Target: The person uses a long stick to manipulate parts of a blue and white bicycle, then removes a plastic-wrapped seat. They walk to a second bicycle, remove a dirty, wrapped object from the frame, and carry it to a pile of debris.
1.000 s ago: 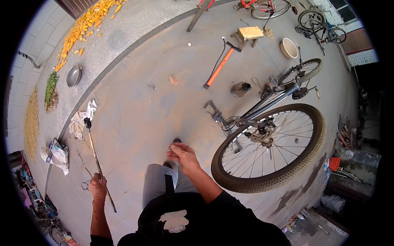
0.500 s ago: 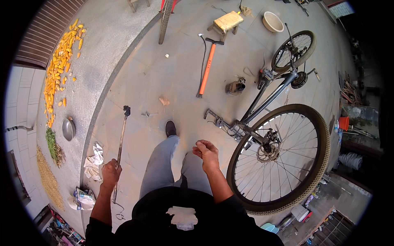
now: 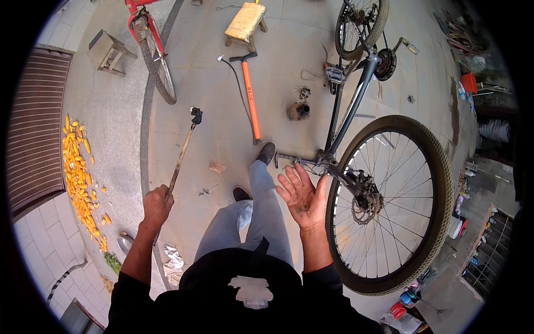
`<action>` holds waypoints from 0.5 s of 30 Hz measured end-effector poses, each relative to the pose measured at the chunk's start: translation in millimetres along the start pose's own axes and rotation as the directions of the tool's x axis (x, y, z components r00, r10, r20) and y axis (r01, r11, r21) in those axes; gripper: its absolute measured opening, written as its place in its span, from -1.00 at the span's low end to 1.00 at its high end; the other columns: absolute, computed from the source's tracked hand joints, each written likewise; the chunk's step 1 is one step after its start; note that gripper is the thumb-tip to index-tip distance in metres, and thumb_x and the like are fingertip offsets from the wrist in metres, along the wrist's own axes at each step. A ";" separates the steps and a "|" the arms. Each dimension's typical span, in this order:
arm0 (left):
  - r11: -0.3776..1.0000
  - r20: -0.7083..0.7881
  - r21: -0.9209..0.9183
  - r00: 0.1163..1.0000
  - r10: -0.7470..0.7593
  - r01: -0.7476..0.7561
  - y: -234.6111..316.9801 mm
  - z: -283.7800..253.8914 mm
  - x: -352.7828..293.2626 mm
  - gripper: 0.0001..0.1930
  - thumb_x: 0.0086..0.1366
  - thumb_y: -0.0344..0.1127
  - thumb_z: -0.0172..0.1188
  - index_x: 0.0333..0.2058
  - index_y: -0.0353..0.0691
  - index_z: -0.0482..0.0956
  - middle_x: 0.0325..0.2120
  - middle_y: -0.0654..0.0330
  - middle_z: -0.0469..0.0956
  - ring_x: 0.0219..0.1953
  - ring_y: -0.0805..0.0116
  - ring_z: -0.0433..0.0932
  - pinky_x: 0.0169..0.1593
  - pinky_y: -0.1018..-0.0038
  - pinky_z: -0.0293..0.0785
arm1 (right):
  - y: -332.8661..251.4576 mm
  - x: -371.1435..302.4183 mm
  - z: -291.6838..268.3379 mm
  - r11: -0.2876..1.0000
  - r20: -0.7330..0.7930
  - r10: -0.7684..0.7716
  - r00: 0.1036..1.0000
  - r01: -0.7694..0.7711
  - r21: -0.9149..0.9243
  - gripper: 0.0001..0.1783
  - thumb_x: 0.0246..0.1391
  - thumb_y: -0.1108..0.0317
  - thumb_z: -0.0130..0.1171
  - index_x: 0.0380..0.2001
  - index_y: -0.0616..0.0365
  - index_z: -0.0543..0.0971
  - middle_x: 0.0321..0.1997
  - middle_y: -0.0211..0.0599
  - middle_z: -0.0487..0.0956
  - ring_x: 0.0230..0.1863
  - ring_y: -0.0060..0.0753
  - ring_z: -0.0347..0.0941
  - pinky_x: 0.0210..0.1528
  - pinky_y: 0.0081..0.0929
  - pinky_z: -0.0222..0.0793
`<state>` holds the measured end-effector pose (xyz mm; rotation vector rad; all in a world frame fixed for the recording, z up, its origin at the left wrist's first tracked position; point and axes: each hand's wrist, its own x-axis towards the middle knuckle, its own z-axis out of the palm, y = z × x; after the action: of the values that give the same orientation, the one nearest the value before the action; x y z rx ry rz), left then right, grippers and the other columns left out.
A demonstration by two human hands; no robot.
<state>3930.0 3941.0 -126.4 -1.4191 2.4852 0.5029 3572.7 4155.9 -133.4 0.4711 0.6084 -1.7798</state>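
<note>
My left hand (image 3: 158,206) is closed round a long, thin, worn stick (image 3: 181,153) with a black lump at its far end. The stick slants forward over the floor. My right hand (image 3: 303,196) is open, palm up and fingers spread, with dark smudges on the skin. It holds nothing. Just right of it is the large front wheel (image 3: 439,192) of a dark bicycle (image 3: 356,103), which appears to stand upside down. The wheel's brake disc (image 3: 367,204) faces me. Beyond my fingers, the handlebar (image 3: 292,159) is low by the floor.
An orange floor pump (image 3: 250,101) lies ahead, below a yellow-topped stool (image 3: 245,22). A dark, sooty pot-like object (image 3: 298,111) sits near the frame. On the left are corn cobs (image 3: 78,172), a wooden stool (image 3: 105,53) and a red bicycle (image 3: 150,47) beside the raised floor edge.
My right hand has opened from loosely curled fingers to a spread palm. My left hand still grips the stick. The view has shifted, and one foot has stepped forward near the pump.
</note>
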 end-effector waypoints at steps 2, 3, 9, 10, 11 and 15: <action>0.999 -0.008 0.027 1.000 0.022 -0.022 16.0 -11.0 43.8 -0.83 0.04 -0.39 0.25 -0.47 -0.26 0.42 -0.53 -0.03 0.50 -0.43 -0.10 0.50 -0.34 0.07 0.40 | -14.0 26.2 3.6 0.993 -0.015 -0.055 0.998 0.053 -0.110 -0.16 0.18 -0.32 -0.18 0.20 0.23 0.26 0.15 -0.04 0.42 0.14 -0.06 0.37 0.14 -0.09 0.35; 0.998 -0.019 0.047 0.999 0.051 -0.050 23.6 -18.5 66.0 -0.84 0.04 -0.39 0.25 -0.47 -0.26 0.42 -0.52 -0.03 0.50 -0.42 -0.10 0.49 -0.32 0.07 0.40 | -18.2 36.9 6.4 0.973 -0.049 -0.095 0.994 0.082 -0.216 -0.17 0.19 -0.29 -0.15 0.20 0.24 0.26 0.15 -0.03 0.42 0.13 -0.08 0.38 0.13 -0.11 0.36; 0.976 -0.150 0.053 0.965 0.217 -0.211 68.4 -42.5 198.9 -0.87 0.08 -0.44 0.21 -0.41 -0.27 0.44 -0.51 0.00 0.48 -0.39 -0.07 0.46 -0.29 0.09 0.36 | -41.0 91.8 14.7 0.821 -0.257 -0.296 0.920 0.107 -0.561 -0.60 0.07 0.24 0.28 -0.10 0.30 0.53 -0.07 -0.13 0.56 -0.09 -0.27 0.54 -0.05 -0.32 0.53; 0.970 -0.162 0.058 0.957 0.241 -0.235 75.5 -46.4 222.1 -0.87 0.07 -0.44 0.21 -0.41 -0.26 0.44 -0.51 0.01 0.48 -0.39 -0.07 0.46 -0.29 0.10 0.36 | -44.1 100.0 16.3 0.802 -0.269 -0.313 0.911 0.102 -0.589 -0.63 0.07 0.26 0.29 -0.12 0.28 0.56 -0.08 -0.16 0.57 -0.09 -0.31 0.52 -0.05 -0.36 0.51; 0.964 -0.176 0.059 0.948 0.266 -0.259 83.8 -49.5 245.2 -0.87 0.07 -0.43 0.22 -0.41 -0.26 0.44 -0.51 0.01 0.48 -0.39 -0.06 0.46 -0.29 0.10 0.36 | -47.6 107.4 17.0 0.780 -0.281 -0.333 0.900 0.095 -0.619 -0.65 0.06 0.27 0.30 -0.14 0.27 0.58 -0.08 -0.20 0.57 -0.09 -0.35 0.50 -0.04 -0.40 0.48; 0.936 -0.221 0.027 0.911 0.348 -0.351 103.6 -45.5 327.5 -0.85 0.05 -0.43 0.23 -0.40 -0.24 0.45 -0.51 0.03 0.47 -0.39 -0.05 0.46 -0.30 0.12 0.36 | -54.9 141.5 16.4 0.676 -0.342 -0.430 0.835 0.047 -0.735 -0.77 0.03 0.39 0.31 -0.22 0.23 0.63 -0.14 -0.30 0.61 -0.10 -0.47 0.49 -0.02 -0.50 0.41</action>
<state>3674.6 3714.8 -186.5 -1.0841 2.9449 0.4455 3480.2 4051.7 -195.7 0.2987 1.7274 -1.4992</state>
